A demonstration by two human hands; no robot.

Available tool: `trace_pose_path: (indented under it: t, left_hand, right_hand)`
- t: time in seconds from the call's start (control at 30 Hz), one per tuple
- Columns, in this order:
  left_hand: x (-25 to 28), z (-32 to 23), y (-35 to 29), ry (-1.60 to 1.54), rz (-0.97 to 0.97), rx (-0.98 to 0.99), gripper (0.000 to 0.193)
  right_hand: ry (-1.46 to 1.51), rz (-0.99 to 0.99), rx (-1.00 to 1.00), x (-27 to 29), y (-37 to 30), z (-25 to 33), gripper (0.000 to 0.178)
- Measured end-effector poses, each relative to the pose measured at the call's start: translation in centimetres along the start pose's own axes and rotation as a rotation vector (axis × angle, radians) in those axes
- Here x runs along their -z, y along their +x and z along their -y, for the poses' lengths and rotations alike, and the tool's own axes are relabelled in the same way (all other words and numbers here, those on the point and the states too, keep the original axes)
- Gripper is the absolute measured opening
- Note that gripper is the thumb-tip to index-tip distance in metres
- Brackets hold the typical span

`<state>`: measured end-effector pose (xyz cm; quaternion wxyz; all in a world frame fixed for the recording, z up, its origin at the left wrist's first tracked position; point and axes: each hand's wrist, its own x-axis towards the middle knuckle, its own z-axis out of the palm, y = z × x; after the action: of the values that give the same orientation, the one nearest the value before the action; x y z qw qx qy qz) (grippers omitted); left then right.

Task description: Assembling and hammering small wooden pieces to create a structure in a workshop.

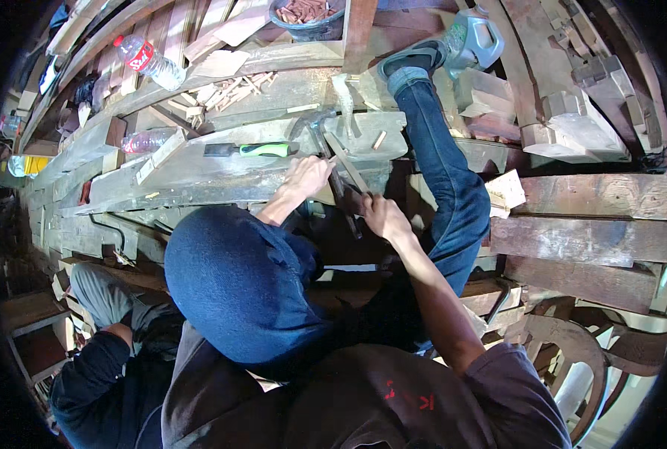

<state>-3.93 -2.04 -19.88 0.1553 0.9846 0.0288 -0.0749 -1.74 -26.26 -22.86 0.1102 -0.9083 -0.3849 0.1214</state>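
A pale wooden strip slants across a worn plank in front of me. My right hand is closed round its near end. Beside the strip, my left hand is curled with its fingertips at the dark shaft of a hammer; what those fingers hold is hidden. The hammer's head lies on the plank, and its shaft runs toward me between my hands. To the left of my left hand lies a chisel with a green and white handle. A small wood piece rests at right.
Wood offcuts are piled beyond the plank. A red-labelled bottle, a bucket of wooden pieces and a pale jug stand farther off. Stacked boards lie right; another person's leg is at left.
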Motion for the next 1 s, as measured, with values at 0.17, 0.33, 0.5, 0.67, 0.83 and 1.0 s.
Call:
trace_pose_path:
  t: [0.17, 0.33, 0.5, 0.67, 0.83, 1.0]
  left_hand:
    - [0.7, 0.0, -0.7, -0.075, 0.016, 0.055, 0.042]
    - [-0.1, 1.1, -0.9, -0.026, -0.011, 0.072, 0.045]
    - [0.0, 0.3, -0.9, -0.043, -0.036, 0.113, 0.046]
    - [0.3, 0.2, -0.6, -0.077, -0.037, 0.078, 0.048]
    - [-1.2, -0.2, 0.7, -0.055, -0.111, 0.013, 0.048]
    - [-0.2, 0.8, -1.0, -0.067, -0.125, 0.057, 0.043]
  right_hand:
    - [-0.078, 0.159, 0.04, 6.5, -4.1, 1.2, 0.031]
    - [-0.185, 0.015, 0.202, 0.5, 0.4, 1.2, 0.032]
    - [0.129, 0.031, 0.1, 4.5, -1.7, 1.9, 0.026]
    - [0.251, 0.226, -0.335, 7.0, -2.2, 3.7, 0.037]
    - [-0.558, -0.078, 0.339, -1.1, 0.4, -0.8, 0.032]
    - [0.194, 0.135, -0.109, 3.1, -2.5, 2.0, 0.037]
